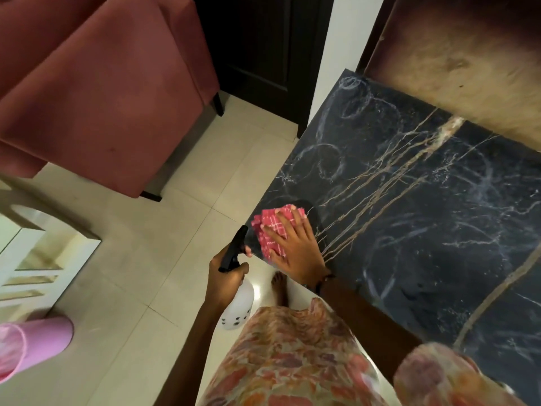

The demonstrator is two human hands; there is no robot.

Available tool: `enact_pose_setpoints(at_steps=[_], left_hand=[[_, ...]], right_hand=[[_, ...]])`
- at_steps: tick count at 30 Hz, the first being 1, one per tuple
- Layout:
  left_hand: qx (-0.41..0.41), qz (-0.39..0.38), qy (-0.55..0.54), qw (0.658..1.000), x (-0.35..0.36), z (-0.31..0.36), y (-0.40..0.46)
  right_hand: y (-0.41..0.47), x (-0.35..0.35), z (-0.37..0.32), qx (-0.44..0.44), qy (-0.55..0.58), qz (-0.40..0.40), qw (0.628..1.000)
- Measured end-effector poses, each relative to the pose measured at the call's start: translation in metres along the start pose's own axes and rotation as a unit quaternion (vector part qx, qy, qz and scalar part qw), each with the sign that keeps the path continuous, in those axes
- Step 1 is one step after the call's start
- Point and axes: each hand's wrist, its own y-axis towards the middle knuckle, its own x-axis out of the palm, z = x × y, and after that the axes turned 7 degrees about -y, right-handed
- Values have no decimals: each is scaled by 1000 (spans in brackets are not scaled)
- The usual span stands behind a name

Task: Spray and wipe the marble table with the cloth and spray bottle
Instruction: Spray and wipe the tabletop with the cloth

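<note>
The right hand [295, 247] lies flat, fingers spread, palm down on a folded red-and-white checked cloth [270, 230]. It presses the cloth onto the near left corner of the black marble table [424, 200]; the fingers are not curled around the fabric. The cloth edge reaches the table's left edge.

The left hand [227, 281] is closed around the neck of a spray bottle [238, 300], with one finger extended forward at the black trigger head [234, 250]. The bottle's white translucent body hangs below the hand, over the floor, just beside the table corner and clear of the tabletop. The nozzle points toward the cloth.

The tabletop carries tan and white veins and pale swirled streaks across its surface. A bare foot [279, 288] stands on the cream floor tiles [146, 273] at the table edge. A floral patterned garment [287, 356] fills the lower centre. A dusty-red upholstered chair [102, 92] stands to the upper left, and a pink container [32, 344] sits at the lower left.
</note>
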Motion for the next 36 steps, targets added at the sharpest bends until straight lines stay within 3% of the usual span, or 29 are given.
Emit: enact_pose_setpoints(at_steps=[6,12,15,21,25,32,36], left_hand=[[-4,14,-17,1000,-9,-2,0],[0,17,-9,1000,-18,-9,0],[5,13,-1,1000,-20,-12,-1],[1,9,-2,1000,-20,-14,-2],[-5,8,-19,1000,-19,-9,1],[-16,-2,-13,1000,-15,-5,11],[-10,-8,-11,1000,-12,-6,14]], right_hand=[[-83,16,20,-40,5,-8,999],[6,-2,51,90,8,-5,996],[55,-7,42,112,-11,-13,994],[-5,6,4,-12,2,15,1000],[-55,12,28,-56,-1,16,998],[43,-3,61,79,-31,-13,996],[80,-7,37,88,-28,-13,996]])
